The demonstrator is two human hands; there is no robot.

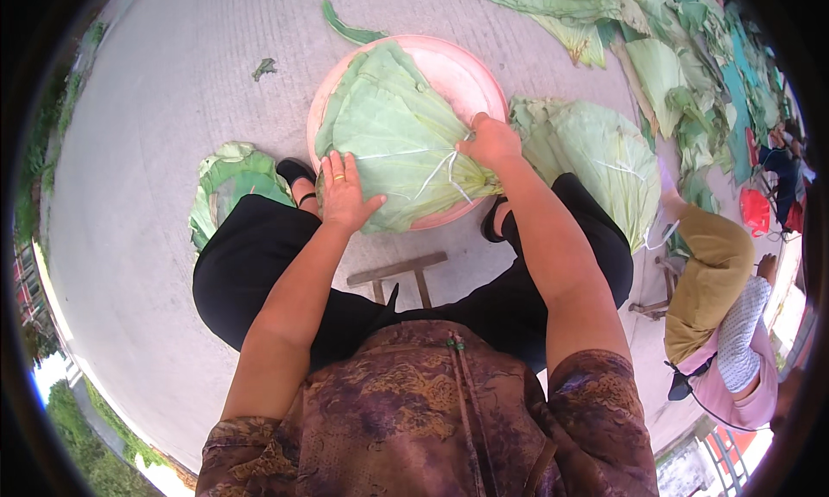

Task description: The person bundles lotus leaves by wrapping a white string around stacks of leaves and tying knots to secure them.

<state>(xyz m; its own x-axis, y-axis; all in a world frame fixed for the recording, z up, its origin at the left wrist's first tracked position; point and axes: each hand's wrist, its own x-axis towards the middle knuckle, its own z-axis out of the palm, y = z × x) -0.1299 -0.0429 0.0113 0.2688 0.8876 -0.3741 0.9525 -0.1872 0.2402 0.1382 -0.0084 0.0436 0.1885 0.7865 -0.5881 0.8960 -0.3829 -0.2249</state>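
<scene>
A bundle of large green lotus-like leaves [389, 117], stacked and folded, lies in a round pink basin [471, 78] between my feet. White string [406, 153] runs across the bundle and its loose ends hang down near the leaves' gathered side. My left hand [345, 190] rests flat on the bundle's left part, fingers stretched and thumb apart. On the right, my right hand [492, 140] is closed, pinching the string at the bundle's edge. Its fingertips are partly hidden.
Another tied leaf bundle [604, 151] lies beside my right knee, and more leaves [233, 182] lie by my left knee. A heap of leaves [665, 65] spreads at the far right. A wooden stool [399, 271] is under me. Another person [717, 264] sits at the right.
</scene>
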